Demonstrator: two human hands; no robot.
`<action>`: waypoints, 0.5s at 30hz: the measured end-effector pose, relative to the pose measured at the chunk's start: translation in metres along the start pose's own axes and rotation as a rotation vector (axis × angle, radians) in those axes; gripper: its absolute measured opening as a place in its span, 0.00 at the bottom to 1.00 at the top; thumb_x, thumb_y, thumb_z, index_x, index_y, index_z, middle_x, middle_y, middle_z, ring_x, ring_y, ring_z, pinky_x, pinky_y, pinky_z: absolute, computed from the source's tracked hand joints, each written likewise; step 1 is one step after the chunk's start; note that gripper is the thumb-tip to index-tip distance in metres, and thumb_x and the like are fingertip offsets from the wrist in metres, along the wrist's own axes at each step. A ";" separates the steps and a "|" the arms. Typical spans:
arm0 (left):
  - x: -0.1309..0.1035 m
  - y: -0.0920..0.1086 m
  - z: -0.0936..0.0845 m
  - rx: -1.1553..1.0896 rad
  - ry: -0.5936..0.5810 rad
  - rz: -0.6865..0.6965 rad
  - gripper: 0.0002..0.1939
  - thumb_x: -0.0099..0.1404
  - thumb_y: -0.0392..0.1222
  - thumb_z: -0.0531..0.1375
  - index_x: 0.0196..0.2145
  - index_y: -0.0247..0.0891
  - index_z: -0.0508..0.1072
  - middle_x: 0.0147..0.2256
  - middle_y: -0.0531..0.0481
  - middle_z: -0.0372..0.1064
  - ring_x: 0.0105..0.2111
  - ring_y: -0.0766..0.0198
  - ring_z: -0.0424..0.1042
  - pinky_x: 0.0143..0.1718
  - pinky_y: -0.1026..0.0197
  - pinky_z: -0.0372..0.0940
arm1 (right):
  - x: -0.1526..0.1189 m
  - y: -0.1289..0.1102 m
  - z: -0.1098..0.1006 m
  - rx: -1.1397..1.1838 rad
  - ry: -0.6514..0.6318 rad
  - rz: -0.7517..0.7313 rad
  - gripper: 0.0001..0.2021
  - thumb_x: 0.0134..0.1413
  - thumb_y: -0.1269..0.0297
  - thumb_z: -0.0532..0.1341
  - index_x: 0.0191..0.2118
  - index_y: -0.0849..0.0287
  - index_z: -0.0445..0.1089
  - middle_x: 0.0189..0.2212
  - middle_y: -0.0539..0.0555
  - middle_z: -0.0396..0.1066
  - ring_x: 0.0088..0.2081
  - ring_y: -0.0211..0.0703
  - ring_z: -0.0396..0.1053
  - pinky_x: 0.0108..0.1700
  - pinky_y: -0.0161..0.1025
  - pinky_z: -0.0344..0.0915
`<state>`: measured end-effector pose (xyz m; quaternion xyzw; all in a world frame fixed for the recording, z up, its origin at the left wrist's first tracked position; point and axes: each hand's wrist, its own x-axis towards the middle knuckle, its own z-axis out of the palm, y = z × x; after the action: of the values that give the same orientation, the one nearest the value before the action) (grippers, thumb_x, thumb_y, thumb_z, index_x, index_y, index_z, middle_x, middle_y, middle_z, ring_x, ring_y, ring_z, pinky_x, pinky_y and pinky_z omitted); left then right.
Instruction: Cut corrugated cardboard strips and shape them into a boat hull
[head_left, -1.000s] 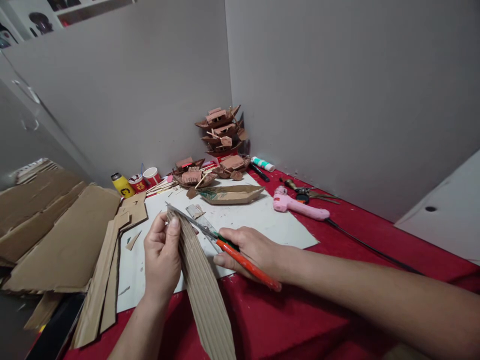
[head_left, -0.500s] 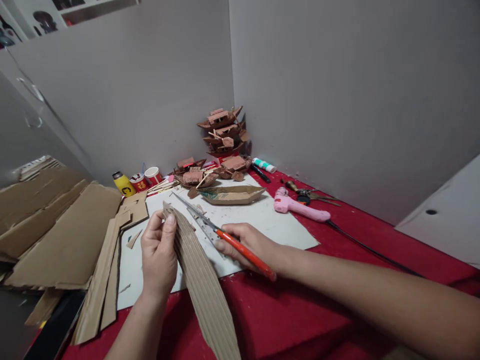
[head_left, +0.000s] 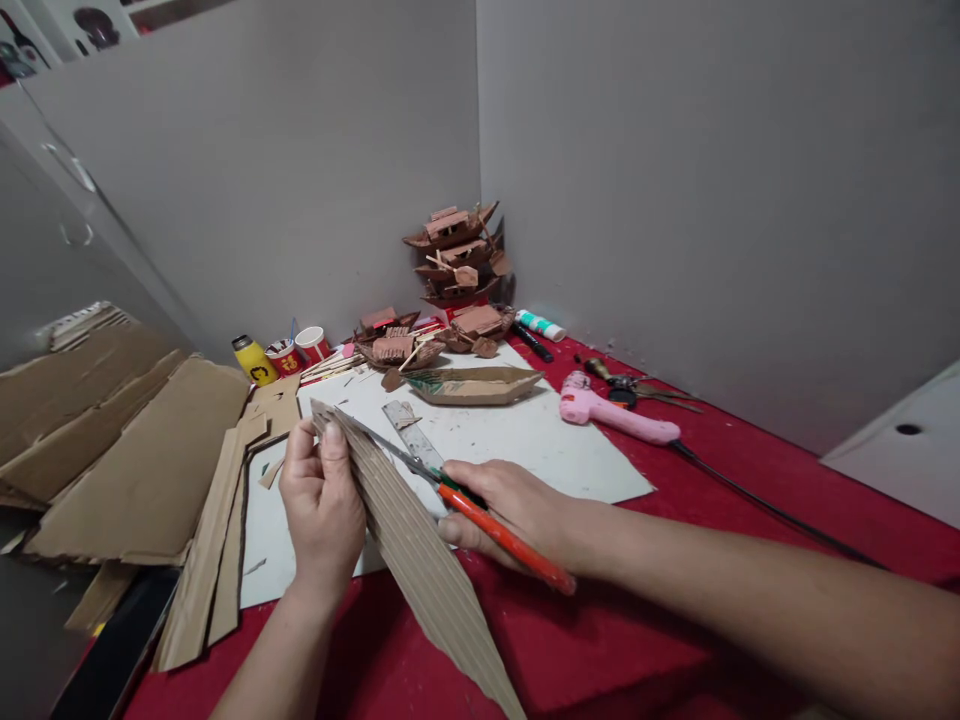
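My left hand [head_left: 321, 500] pinches the far, pointed end of a long strip of corrugated cardboard [head_left: 420, 560], thumb on top. The strip slants down toward me and off the bottom edge. In my right hand [head_left: 510, 505] is a pair of scissors [head_left: 502, 535] with an orange-red handle; the fingers are wrapped round it. Its blades lie along the strip's right edge close to my left thumb, and the tips are partly hidden by the cardboard. Beyond the scissors a metal ruler [head_left: 412, 435] lies on the white sheet [head_left: 592, 465]. Behind it sits a cardboard boat hull [head_left: 480, 388].
Finished brown model boats [head_left: 457, 255] are stacked in the corner, others before them. A pink glue gun [head_left: 615, 415] with a black cord lies right. Cardboard sheets [head_left: 142, 460] lean at left. Paper cups [head_left: 312, 345] and a yellow bottle [head_left: 253, 360] stand behind on the red cloth [head_left: 585, 640].
The scissors have swung in against the strip's edge, and their blades have closed. The strip's near end has shifted right. The whole view has turned slightly left.
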<state>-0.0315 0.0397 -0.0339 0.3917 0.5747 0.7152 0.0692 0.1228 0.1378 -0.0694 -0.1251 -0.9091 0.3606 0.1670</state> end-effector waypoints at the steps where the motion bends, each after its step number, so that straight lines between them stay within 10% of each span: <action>1: -0.001 0.000 0.000 0.006 -0.001 -0.005 0.11 0.64 0.49 0.57 0.37 0.39 0.70 0.29 0.54 0.70 0.26 0.70 0.66 0.26 0.70 0.63 | 0.000 -0.001 0.000 0.032 0.001 0.007 0.22 0.54 0.40 0.52 0.29 0.58 0.58 0.22 0.48 0.60 0.22 0.35 0.54 0.26 0.33 0.52; 8: -0.002 0.000 0.000 -0.027 -0.001 -0.009 0.10 0.63 0.49 0.57 0.36 0.40 0.70 0.29 0.55 0.71 0.25 0.70 0.67 0.26 0.70 0.63 | -0.001 -0.003 0.002 0.332 -0.006 0.058 0.20 0.50 0.45 0.60 0.26 0.59 0.59 0.19 0.45 0.58 0.21 0.32 0.52 0.24 0.30 0.52; 15: 0.006 0.005 -0.006 -0.173 0.079 -0.021 0.05 0.62 0.42 0.59 0.33 0.39 0.70 0.26 0.56 0.70 0.24 0.71 0.69 0.26 0.71 0.62 | 0.012 0.003 -0.005 0.095 0.127 0.188 0.24 0.50 0.41 0.57 0.24 0.60 0.62 0.19 0.48 0.59 0.23 0.34 0.54 0.24 0.32 0.51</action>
<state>-0.0382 0.0368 -0.0267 0.3496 0.5170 0.7764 0.0878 0.1144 0.1469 -0.0653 -0.2245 -0.8628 0.4086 0.1954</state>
